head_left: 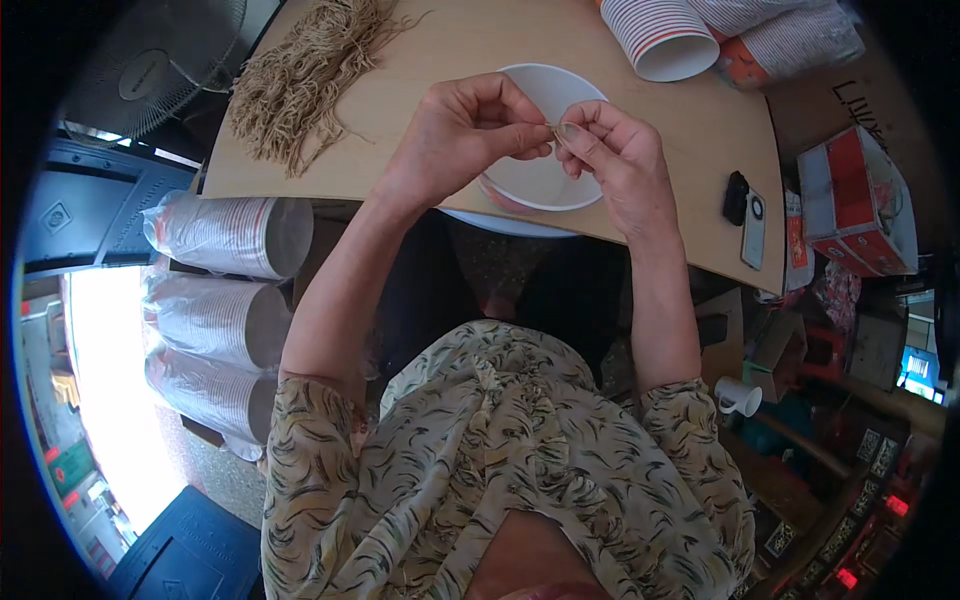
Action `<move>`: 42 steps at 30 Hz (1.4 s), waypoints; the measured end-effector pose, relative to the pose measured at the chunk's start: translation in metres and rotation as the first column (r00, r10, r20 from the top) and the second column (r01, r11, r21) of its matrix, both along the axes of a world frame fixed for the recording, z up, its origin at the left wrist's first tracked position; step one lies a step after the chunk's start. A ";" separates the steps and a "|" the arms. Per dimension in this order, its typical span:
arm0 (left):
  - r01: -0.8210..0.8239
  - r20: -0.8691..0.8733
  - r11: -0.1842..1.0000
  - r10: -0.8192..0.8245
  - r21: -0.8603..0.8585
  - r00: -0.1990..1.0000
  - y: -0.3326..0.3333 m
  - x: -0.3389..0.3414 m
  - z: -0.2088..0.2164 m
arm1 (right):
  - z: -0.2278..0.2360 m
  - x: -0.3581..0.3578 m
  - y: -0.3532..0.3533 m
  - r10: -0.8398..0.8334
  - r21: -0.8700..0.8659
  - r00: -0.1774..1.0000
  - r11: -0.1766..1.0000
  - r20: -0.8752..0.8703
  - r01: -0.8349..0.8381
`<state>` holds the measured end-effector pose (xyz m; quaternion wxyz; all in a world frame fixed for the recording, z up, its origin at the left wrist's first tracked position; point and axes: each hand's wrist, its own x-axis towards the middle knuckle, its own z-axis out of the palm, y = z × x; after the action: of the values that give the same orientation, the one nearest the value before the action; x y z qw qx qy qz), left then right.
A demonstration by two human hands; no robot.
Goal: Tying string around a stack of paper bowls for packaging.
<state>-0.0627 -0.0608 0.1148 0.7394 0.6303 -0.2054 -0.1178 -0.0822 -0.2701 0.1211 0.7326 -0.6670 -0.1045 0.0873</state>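
Over a large white paper tub [545, 188] at the table's near edge, my two hands meet, fingertips almost touching. My left hand [470, 135] is closed in a pinch, thumb against forefinger. Opposite it, my right hand [615, 150] pinches too, with its thumb on top. Between the fingertips shows a thin tan strand [556, 131]; most of it is hidden by the fingers. A tangled heap of beige twine [300, 85] lies on the table to the left of my left hand.
Stacked paper tubs [672, 50] lie at the table's far right. A phone [753, 230] and a small black object [735, 198] rest near the right edge. Wrapped tub stacks [215, 330] stand below left, beside a fan [150, 75]. A red and white carton [858, 205] is at right.
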 end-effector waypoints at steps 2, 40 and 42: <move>0.002 -0.004 1.000 -0.002 -0.007 1.000 0.000 0.001 0.000 | 0.000 0.000 -0.001 -0.013 0.008 1.000 1.000 -0.007 0.013; -0.002 -0.075 0.998 -0.002 -0.064 0.997 -0.002 -0.005 0.002 | 0.004 -0.002 0.009 -0.175 -0.003 0.983 0.984 0.053 0.175; -0.010 -0.059 0.997 0.006 -0.072 0.998 -0.001 -0.005 0.002 | 0.005 -0.001 0.009 -0.168 0.018 0.984 0.986 0.065 0.167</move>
<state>-0.0674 -0.0623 0.1164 0.7678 0.6002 -0.1853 -0.1258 -0.0836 -0.2610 0.1259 0.7377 -0.6712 -0.0730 0.0026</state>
